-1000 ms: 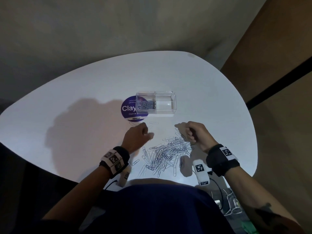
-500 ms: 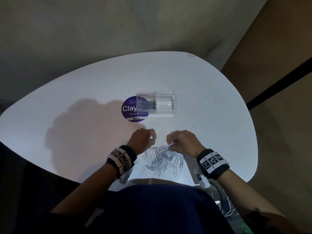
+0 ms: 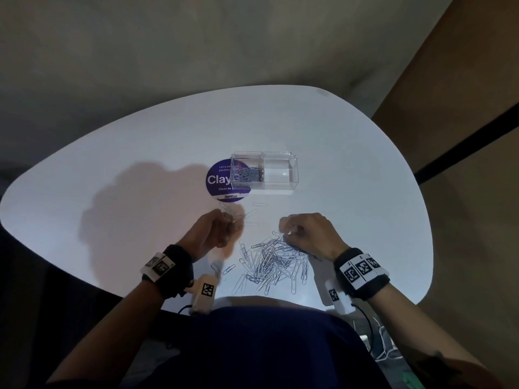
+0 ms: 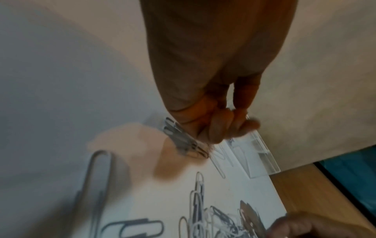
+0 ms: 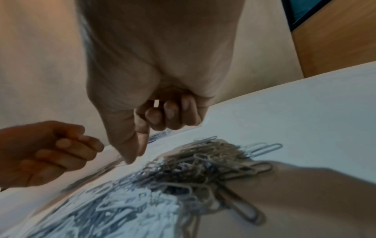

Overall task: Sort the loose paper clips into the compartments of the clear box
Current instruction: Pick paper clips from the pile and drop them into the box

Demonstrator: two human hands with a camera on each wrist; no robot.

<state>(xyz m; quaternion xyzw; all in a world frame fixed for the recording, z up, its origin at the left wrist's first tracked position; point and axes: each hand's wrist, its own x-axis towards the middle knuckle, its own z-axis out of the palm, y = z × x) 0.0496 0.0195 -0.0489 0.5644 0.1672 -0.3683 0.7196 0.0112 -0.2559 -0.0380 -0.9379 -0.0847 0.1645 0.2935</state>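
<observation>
Clips (image 3: 273, 262) lie in a loose pile on the white table (image 3: 140, 153), near its front edge, between the two hands. Left hand (image 3: 209, 234) is at the left of the pile with fingers curled; it holds a small bunch of clips (image 4: 184, 141). Right hand (image 3: 307, 234) is at the far right edge of the pile, thumb and forefinger pressed together at the clips; whether they hold one I cannot tell. Box (image 3: 265, 174) stands farther back, partly on a round purple sticker (image 3: 217, 179). Its left compartment has clips inside.
</observation>
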